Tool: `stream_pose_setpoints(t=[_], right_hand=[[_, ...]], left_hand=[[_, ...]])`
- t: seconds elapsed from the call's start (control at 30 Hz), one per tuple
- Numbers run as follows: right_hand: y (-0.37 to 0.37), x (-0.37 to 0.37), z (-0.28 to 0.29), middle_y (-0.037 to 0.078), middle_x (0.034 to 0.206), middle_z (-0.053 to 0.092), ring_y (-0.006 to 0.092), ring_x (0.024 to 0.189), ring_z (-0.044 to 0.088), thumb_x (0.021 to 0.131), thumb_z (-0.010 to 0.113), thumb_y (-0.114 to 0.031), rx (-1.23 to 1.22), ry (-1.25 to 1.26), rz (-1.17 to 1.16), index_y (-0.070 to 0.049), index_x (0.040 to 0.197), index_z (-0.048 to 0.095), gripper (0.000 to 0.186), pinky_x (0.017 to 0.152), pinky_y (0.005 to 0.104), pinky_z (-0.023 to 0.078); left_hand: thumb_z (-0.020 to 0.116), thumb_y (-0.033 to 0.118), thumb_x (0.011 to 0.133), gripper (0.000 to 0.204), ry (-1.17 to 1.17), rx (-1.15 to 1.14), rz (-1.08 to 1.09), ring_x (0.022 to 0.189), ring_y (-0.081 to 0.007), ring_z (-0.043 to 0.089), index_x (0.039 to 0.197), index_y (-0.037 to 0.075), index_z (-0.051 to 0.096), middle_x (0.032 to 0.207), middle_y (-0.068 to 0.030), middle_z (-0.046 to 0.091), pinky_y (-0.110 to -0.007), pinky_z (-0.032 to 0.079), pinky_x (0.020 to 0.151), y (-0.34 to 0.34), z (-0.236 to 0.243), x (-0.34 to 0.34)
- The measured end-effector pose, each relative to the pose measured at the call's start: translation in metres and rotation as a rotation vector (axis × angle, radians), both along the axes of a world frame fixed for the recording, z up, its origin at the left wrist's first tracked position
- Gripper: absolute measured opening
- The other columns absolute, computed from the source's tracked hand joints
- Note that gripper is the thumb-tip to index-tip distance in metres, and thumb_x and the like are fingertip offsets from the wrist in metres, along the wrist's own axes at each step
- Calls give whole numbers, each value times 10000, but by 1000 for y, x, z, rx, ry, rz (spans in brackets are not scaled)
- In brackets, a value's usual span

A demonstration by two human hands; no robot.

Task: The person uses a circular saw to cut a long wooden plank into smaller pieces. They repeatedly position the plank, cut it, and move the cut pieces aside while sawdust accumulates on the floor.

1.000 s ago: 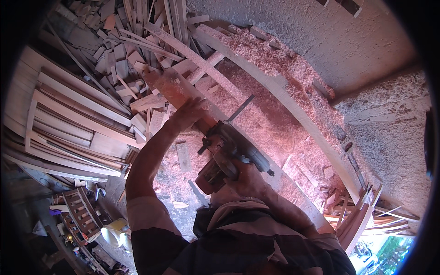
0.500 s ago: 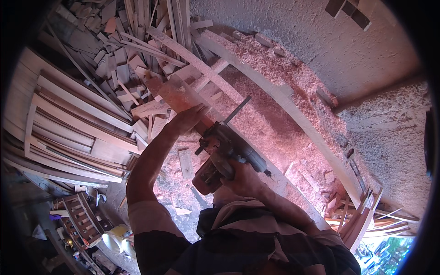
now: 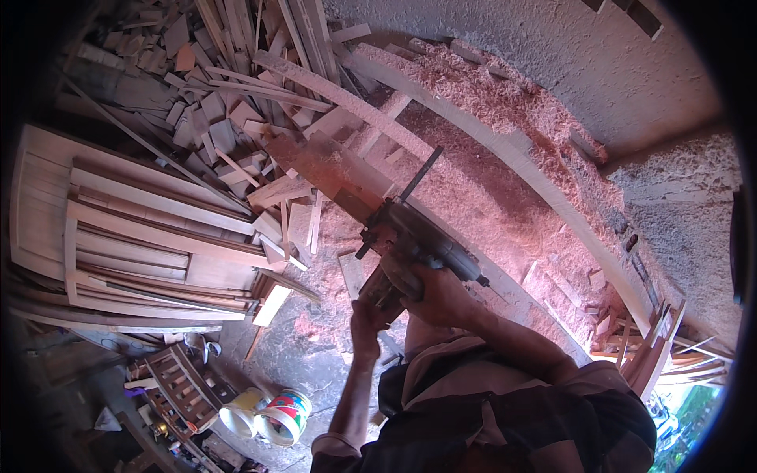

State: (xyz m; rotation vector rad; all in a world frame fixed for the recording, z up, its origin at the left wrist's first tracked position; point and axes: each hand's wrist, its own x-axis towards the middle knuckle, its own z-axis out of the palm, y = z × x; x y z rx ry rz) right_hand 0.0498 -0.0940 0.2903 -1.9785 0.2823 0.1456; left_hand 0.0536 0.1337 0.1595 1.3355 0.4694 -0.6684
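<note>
A dark power planer (image 3: 410, 236) with a long guide rod rests across a sawdust-dusted wooden plank (image 3: 315, 162) that runs diagonally away from me. My right hand (image 3: 434, 296) is closed round the planer's rear handle. Lower down and to its left, my left hand (image 3: 367, 319) has its fingers curled against the tool's lower housing, gripping it. The planer's underside is hidden.
Offcuts (image 3: 189, 118) are piled at the upper left, with framed panels (image 3: 158, 229) below them. Pink shavings (image 3: 505, 197) and a long pale beam (image 3: 552, 189) lie rightward, beside a rough wall (image 3: 615, 87). Buckets (image 3: 280, 418) and a slatted wooden piece (image 3: 173, 390) stand lower left.
My left hand has left the plank ahead of the planer and moved down and back onto the tool's lower housing. The view has shifted, so the planer appears farther right.
</note>
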Motion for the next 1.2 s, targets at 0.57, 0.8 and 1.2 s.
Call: stream_pose_setpoints(t=[0.57,0.8,1.2], right_hand=[[14,45,-6,250,1024,694,413,1002,677,771,774,-185,30,23,13,-18,1254,600,540,869,447,540],[19,63,-10,251,1007,693,411,980,682,775,772,-189,20,-19,-1,-11,1229,608,515,854,444,545],[26,95,-18,279,1038,673,447,1001,655,772,712,-177,22,-6,33,-11,1244,605,512,896,486,532]], left_hand=[[397,395,1069,471,-215,-353,294,1114,-260,660,1311,6,507,1255,-174,608,-374,583,925,-41,36,41],[386,437,1067,519,-214,-362,285,1187,-257,619,1378,30,468,1318,-158,582,-388,562,944,-28,15,57],[373,450,1067,534,-258,-374,290,1251,-267,581,1429,63,438,1362,-144,570,-423,504,1032,-26,15,88]])
